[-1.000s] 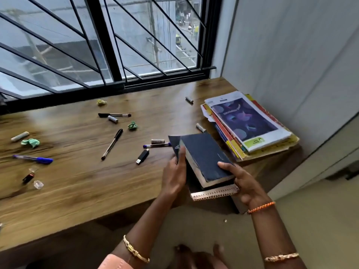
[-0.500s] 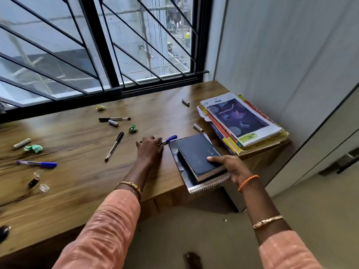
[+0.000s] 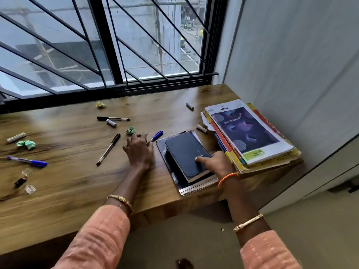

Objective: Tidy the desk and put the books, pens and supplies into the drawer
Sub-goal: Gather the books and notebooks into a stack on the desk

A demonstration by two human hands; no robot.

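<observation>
A dark blue book [image 3: 184,150] lies flat on a spiral notebook [image 3: 198,188] near the front right of the wooden desk [image 3: 77,183]. My right hand [image 3: 216,162] grips the book's right edge, thumb on the cover. To the book's left my left hand [image 3: 138,150] is curled over the desk and holds a blue-capped pen [image 3: 157,135] that sticks out past its fingers. Loose on the desk lie a black pen [image 3: 108,149], another blue pen [image 3: 27,161] and a black marker [image 3: 112,118]. No drawer is in view.
A stack of books and folders [image 3: 248,133] fills the desk's right corner by the wall. Crumpled green paper [image 3: 26,144], a yellow scrap [image 3: 101,105], grey caps [image 3: 202,129] and small clear bits [image 3: 30,189] are scattered about. A barred window [image 3: 108,55] runs behind the desk.
The dark book came down flat onto the spiral notebook. My left hand left the book and moved left onto the blue-capped pen; my right hand stayed on the book.
</observation>
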